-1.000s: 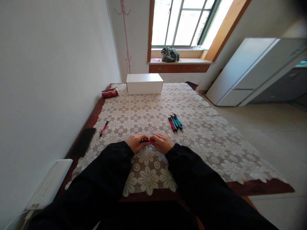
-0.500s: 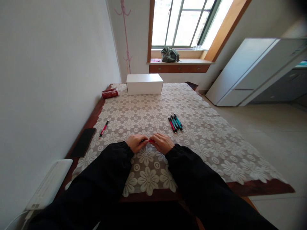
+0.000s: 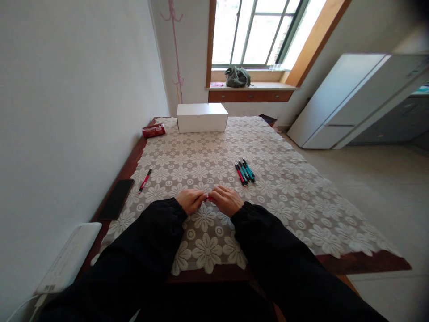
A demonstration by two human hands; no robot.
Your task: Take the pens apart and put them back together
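My left hand (image 3: 191, 201) and my right hand (image 3: 226, 200) meet above the lace tablecloth (image 3: 208, 251), near the table's front edge. Both are closed on a red pen (image 3: 210, 198); only a short red stretch shows between them, and the fingers hide the rest. To the right, beyond my right hand, several pens (image 3: 245, 171) with red or teal barrels and black ends lie side by side. A single red and black pen (image 3: 145, 180) lies apart on the cloth to the left.
A black phone (image 3: 116, 199) lies at the left edge, with a white power bank (image 3: 69, 258) and its cable nearer me. At the far end stand a white box (image 3: 202, 118) and a red packet (image 3: 153, 130). A wall runs along the left side.
The fingers of my left hand have curled in tighter around their end of the red pen, hiding the dark part. My right hand has barely moved.
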